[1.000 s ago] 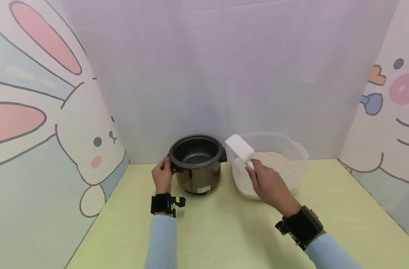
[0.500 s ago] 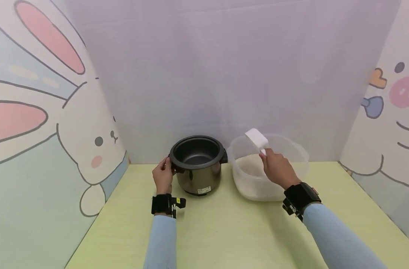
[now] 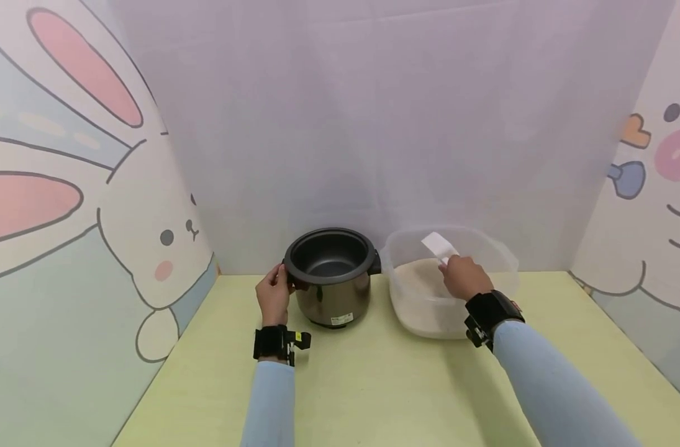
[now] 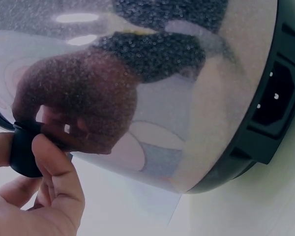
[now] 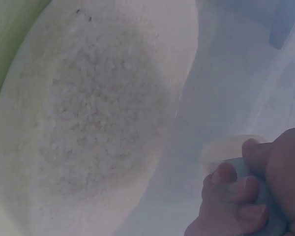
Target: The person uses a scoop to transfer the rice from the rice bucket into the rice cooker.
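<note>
My left hand [image 3: 272,297] pinches the left side handle [image 4: 24,152] of a rice cooker [image 3: 335,301], thumb and fingers around the black grip. The cooker has no lid on and its dark inner pot [image 3: 331,254] looks bare inside. To its right stands a translucent plastic tub [image 3: 429,324] with white rice [image 3: 419,277] in it. Over this tub, my right hand [image 3: 466,277] grips the handle of a white scoop [image 3: 438,245]. The scoop's head points up and left, above the rice; its inside is hidden. In the right wrist view, curled fingers [image 5: 246,189] wrap the handle.
The cooker and tub stand close together at the back of a pale green table [image 3: 362,385], near a plain light curtain [image 3: 362,124]. Cartoon panels stand on the left [image 3: 133,248] and right. A black power socket [image 4: 275,96] sits low on the cooker.
My right hand has moved right with the scoop, from between cooker and tub to over the tub, then lowered slightly. The scoop's head has turned. The left hand keeps its hold on the handle.
</note>
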`<state>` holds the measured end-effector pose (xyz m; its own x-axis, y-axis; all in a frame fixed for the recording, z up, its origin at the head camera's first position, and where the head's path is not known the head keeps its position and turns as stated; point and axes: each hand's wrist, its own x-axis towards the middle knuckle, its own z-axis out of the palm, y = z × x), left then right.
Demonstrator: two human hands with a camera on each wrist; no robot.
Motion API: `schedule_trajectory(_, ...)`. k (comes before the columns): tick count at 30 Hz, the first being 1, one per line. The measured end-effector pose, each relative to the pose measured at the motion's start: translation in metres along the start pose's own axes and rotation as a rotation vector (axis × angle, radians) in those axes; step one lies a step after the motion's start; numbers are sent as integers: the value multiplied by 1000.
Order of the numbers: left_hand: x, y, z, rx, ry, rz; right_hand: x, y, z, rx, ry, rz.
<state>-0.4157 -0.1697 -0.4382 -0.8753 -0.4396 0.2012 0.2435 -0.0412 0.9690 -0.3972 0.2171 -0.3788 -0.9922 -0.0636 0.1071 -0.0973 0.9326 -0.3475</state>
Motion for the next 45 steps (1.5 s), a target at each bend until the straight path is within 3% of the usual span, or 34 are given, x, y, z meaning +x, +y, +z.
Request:
schedule_trajectory(16,-2,2,1,-25,2,-13,-10,-4,-1,-34,-129,179)
schedule_trajectory(24,-1,0,-1,-22,1,-33,-8,-3,0,-22,-284,150)
schedule_trajectory(32,-1,2,1,-47,3,-35,3,-1,3,-37,-378,4)
schedule_trajectory(37,-1,2,1,-36,7,-38,3,-2,3,-34,-406,-25)
schedule_trajectory(45,-1,2,1,-31,11,-33,3,-5,4,-68,-378,-41)
